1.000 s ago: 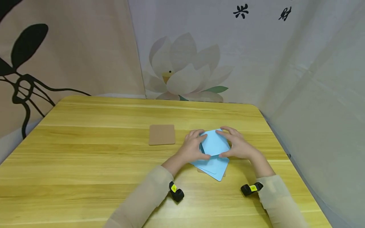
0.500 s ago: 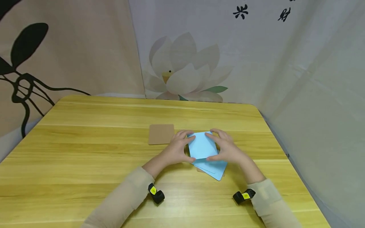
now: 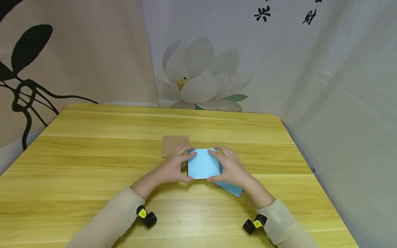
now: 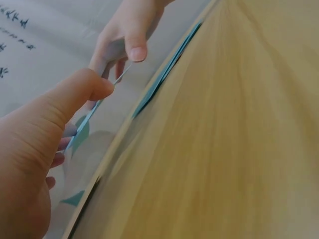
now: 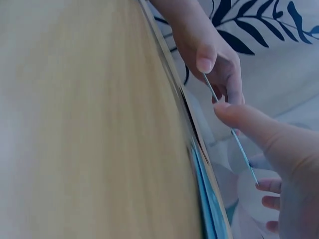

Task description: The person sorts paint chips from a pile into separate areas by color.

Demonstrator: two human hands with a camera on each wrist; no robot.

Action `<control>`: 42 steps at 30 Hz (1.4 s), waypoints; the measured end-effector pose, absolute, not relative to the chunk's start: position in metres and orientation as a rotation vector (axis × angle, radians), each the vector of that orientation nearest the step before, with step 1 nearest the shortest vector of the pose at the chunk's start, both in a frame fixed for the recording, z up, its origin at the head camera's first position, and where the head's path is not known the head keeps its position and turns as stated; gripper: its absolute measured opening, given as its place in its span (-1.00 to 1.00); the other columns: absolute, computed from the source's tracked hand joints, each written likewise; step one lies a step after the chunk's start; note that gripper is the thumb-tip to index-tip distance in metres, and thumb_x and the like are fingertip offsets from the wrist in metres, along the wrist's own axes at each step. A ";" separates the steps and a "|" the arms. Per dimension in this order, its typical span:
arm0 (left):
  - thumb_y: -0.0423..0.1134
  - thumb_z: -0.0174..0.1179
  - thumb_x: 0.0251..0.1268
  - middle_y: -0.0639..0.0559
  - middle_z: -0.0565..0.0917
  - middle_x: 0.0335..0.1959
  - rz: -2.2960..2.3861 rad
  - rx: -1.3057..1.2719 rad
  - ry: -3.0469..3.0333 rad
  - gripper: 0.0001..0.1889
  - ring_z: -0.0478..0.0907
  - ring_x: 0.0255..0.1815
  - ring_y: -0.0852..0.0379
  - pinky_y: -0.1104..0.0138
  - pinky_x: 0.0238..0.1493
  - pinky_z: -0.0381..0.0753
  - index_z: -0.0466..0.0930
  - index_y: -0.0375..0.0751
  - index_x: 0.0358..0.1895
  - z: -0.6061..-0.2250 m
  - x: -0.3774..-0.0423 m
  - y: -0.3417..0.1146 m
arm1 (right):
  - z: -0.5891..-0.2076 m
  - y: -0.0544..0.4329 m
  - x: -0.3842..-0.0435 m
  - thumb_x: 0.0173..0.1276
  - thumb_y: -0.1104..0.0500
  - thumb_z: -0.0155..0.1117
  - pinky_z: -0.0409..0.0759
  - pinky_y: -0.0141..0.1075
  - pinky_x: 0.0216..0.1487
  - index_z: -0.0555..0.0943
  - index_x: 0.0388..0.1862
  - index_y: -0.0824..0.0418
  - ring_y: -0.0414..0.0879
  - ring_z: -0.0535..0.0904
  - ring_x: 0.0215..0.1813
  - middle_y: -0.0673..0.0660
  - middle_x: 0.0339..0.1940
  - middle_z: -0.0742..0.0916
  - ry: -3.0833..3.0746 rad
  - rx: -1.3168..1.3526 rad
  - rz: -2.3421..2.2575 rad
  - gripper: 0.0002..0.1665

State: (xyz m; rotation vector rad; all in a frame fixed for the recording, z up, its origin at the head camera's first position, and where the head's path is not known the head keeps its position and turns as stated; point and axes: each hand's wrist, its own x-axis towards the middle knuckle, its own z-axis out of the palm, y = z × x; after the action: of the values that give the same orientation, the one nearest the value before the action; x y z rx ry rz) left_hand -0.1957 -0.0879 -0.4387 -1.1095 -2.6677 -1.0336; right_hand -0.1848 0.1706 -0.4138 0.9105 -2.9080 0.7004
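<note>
Blue card (image 3: 203, 164) sits between my two hands, lifted a little off the wooden table (image 3: 93, 165) near its middle, its flat face turned up toward me. My left hand (image 3: 172, 168) pinches the card's left edge, thumb at the near corner and fingers curled over the far corner; my right hand (image 3: 229, 168) pinches the right edge the same way, thumb below and fingers on top. From the left wrist view I see the card edge-on as a thin line (image 4: 97, 107) running from my left thumb (image 4: 75, 99) to the right hand's thumb (image 4: 134, 47), clear of the table surface. The right wrist view shows the same thin edge (image 5: 232, 132) held between my right thumb (image 5: 249, 127) and the left hand's thumb (image 5: 204, 59). Beneath and to the right of my right hand lies a stack of blue cards (image 3: 232, 188), flat on the table with one corner pointing toward me; the wrist views show its edge (image 4: 167, 69) lying along the tabletop. A brown square card (image 3: 173, 144) lies flat on the table just beyond my left hand, partly hidden by my fingers. Behind the table hangs a cloth backdrop with a large pale flower (image 3: 201, 79) printed on it.
</note>
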 end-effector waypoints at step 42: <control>0.04 0.49 -0.13 -0.08 0.24 0.42 -1.034 -1.098 -2.888 -0.10 0.08 0.40 -0.21 -0.26 0.22 -0.10 0.39 -0.33 0.32 -0.449 -0.172 -0.179 | -0.437 0.092 -0.168 0.07 -0.39 0.34 0.01 0.09 0.37 0.25 0.49 0.06 0.10 0.03 0.48 0.14 0.47 0.23 -3.075 1.044 0.608 0.09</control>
State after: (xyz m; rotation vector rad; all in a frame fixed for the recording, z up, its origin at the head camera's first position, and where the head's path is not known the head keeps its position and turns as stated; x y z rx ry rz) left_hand -0.1722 -0.1792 -0.4493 -1.0982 -2.8880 -1.0338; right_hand -0.1683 0.0919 -0.4373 1.0444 -3.0751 0.6080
